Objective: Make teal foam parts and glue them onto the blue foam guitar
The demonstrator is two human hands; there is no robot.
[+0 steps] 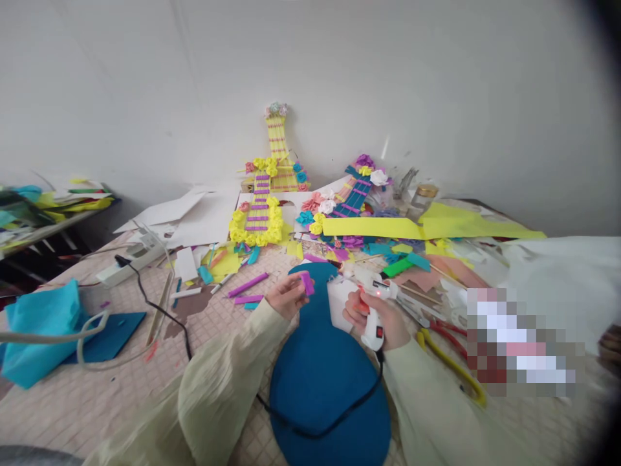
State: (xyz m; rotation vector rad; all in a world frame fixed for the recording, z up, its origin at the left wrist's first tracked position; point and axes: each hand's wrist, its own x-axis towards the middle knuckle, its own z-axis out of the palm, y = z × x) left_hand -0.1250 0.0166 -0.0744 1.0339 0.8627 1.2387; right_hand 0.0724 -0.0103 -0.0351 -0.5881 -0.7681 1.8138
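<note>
Between the thumb and fingers of my left hand [287, 295] is a small folded purple paper piece [307, 283]. My right hand [383, 317] is wrapped round a white glue gun [374, 327], its small red light lit and its nozzle pointing left. A black cord [334, 427] runs from the gun's handle across a blue pear-shaped board [327, 382] lying below both hands. Behind the gun, a white piece [341, 304] overlaps the board. Two purple paper strips [248, 285] lie just left of my left hand.
Decorated paper models [262, 207] stand against the wall, yellow and blue with paper flowers. A long yellow strip [373, 227] lies before them. Red-handled and yellow-handled tools [449, 362] lie right of my right arm. A power strip [130, 262] and turquoise paper [46, 323] are at left.
</note>
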